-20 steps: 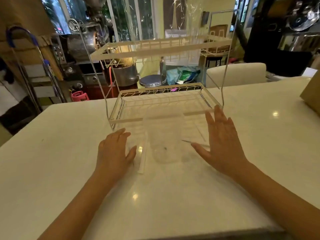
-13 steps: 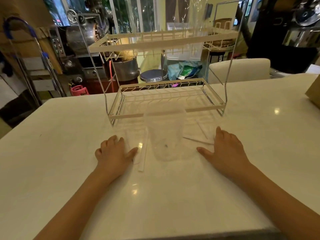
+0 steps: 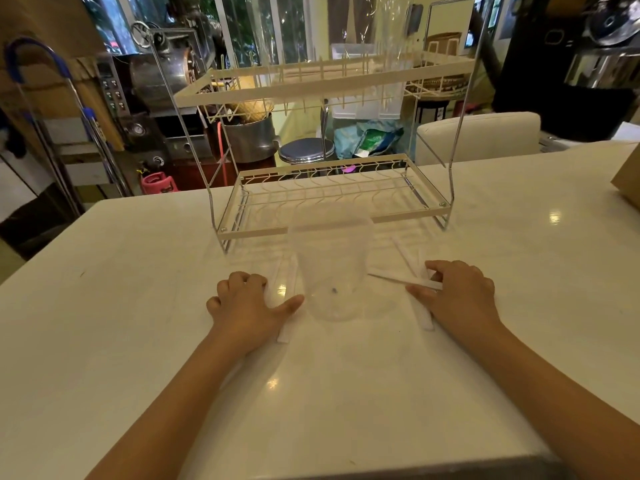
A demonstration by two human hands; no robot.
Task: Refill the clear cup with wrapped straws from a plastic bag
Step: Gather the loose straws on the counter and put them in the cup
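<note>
An empty clear cup (image 3: 330, 271) stands upright on the white table (image 3: 138, 306), just in front of the wire rack. White wrapped straws lie flat on both sides of it. My left hand (image 3: 247, 308) rests left of the cup with fingers curled over the left straws (image 3: 289, 280), thumb pointing at the cup's base. My right hand (image 3: 457, 294) is right of the cup, its fingers curled and thumb closing on the right straws (image 3: 398, 277). A clear plastic bag (image 3: 329, 29) seems to stand on the rack's upper shelf.
A two-tier cream wire rack (image 3: 332, 202) stands behind the cup, its lower tray bare. A brown cardboard box (image 3: 628, 178) sits at the table's right edge. Beyond the table are a white chair (image 3: 485, 136), a stool and metal machines.
Both hands dropped from open and flat beside the cup onto the table, and their fingers curled in around the straws. The camera tilted slightly.
</note>
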